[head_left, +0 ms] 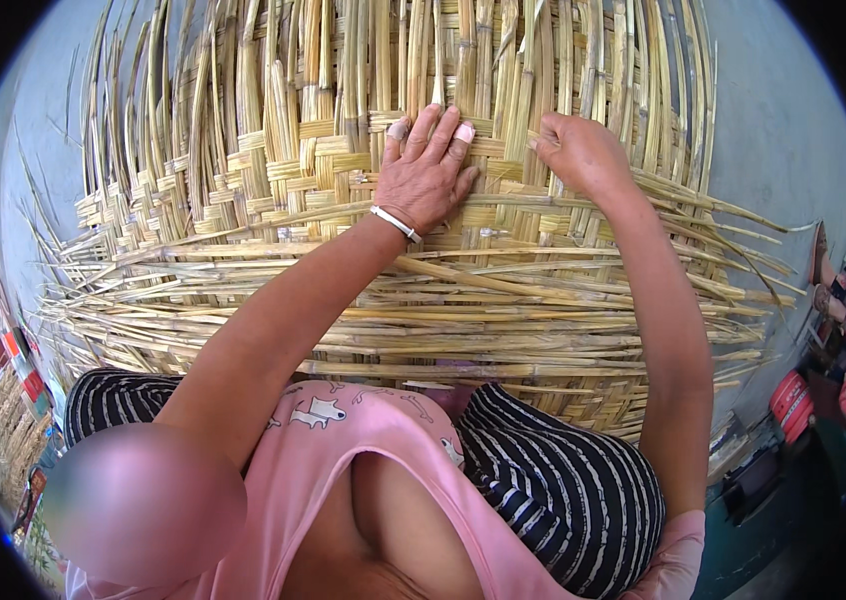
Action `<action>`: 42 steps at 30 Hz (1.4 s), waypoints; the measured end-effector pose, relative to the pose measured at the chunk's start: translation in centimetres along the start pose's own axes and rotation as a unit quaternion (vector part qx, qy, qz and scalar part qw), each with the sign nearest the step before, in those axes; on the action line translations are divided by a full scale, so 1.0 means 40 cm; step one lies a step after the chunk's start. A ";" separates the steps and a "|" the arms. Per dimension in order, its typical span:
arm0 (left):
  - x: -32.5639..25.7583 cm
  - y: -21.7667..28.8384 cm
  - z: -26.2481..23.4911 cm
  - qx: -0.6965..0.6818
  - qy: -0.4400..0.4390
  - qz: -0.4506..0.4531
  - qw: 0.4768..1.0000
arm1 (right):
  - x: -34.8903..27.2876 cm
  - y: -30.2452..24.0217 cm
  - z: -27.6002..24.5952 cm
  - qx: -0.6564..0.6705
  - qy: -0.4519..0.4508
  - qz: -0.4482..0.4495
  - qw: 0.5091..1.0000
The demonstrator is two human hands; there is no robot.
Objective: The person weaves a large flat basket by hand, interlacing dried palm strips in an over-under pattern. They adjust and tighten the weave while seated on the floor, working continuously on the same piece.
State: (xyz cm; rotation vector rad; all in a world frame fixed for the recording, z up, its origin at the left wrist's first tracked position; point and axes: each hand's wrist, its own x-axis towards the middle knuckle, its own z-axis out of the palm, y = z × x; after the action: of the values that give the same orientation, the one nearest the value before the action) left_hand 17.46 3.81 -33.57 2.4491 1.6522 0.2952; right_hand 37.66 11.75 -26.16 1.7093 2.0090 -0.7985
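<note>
A large mat of split yellow reeds [313, 165] spreads out in front of me, partly woven, with long loose strips running away from me. My left hand [425, 165] lies flat on the weave, fingers stretched out and pointing away; two of its fingertips are wrapped, and a white bracelet [396, 222] circles the wrist. To its right, my right hand [583, 155] is closed, thumb and forefinger pinched at an upright reed strip [521, 110]. Their exact contact is partly hidden by the curled fingers. Many crosswise loose reeds [243, 305] lie beneath my forearms, nearer to me.
Grey floor [768, 110] borders the mat on both sides. Loose reed ends stick out past its edges. At the right rim stand a red container [791, 405] and other clutter. A bundle of dry stalks [5, 425] is at the left rim. My striped-clad knees meet the near edge.
</note>
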 end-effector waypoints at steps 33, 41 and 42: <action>0.005 -0.001 0.003 0.002 -0.032 0.070 0.997 | -0.095 0.111 -0.031 0.050 0.076 0.065 0.994; 0.009 0.015 -0.004 0.006 -0.024 0.073 0.997 | -0.084 0.156 0.007 -0.016 0.140 0.058 0.988; 0.006 0.014 -0.002 0.008 -0.024 0.070 0.997 | -0.088 0.146 0.009 -0.036 0.134 0.055 0.989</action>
State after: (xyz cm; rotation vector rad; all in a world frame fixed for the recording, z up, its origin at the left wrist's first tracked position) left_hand 18.03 3.81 -33.32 2.5691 1.4725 0.2405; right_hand 44.01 9.43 -25.27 1.9521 2.0622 -0.4743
